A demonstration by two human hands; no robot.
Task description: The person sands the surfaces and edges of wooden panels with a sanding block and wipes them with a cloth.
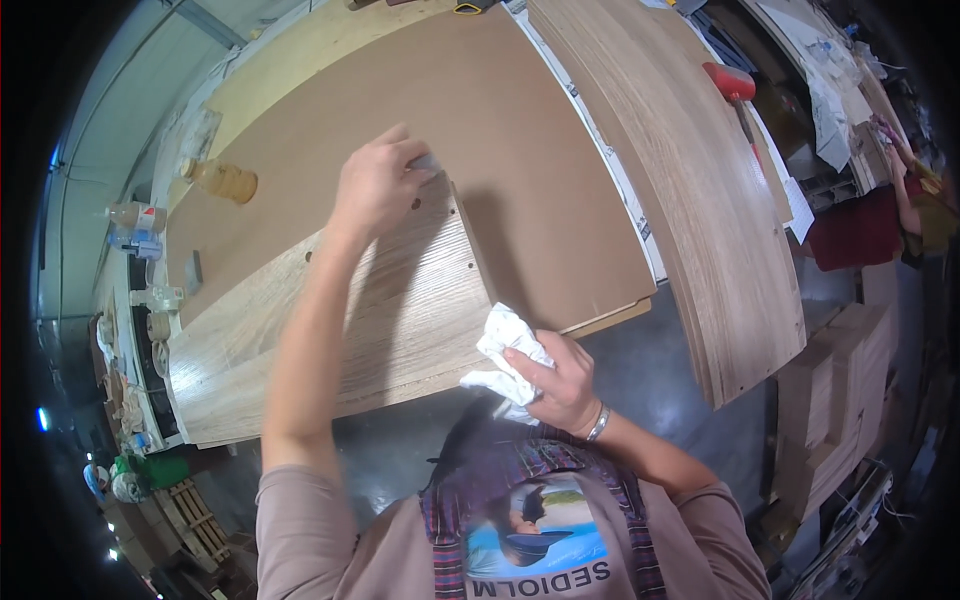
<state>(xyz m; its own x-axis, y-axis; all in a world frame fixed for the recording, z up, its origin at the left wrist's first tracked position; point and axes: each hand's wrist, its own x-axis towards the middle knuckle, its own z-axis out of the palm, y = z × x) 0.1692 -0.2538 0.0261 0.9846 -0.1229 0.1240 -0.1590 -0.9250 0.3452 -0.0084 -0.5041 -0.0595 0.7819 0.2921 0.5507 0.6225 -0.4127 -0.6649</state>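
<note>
A: Hands?
B: Left hand [383, 185] pinched on a small grey piece [427, 163], kind blurred, at the far corner of the wood-grain panel [420, 290]. Right hand [565, 385] clamped on a crumpled white cloth [510, 345] by the near corner.
A: Technique?
B: Judgement: light, even pressure, the piece kept flat near the holes [416, 204], cloth clean side out.
A: Containers?
B: Yellowish jar [228, 181], left part of the brown sheet [500, 120]; amber contents. Clear bottles [140, 216] farther left; contents indistinct.
</note>
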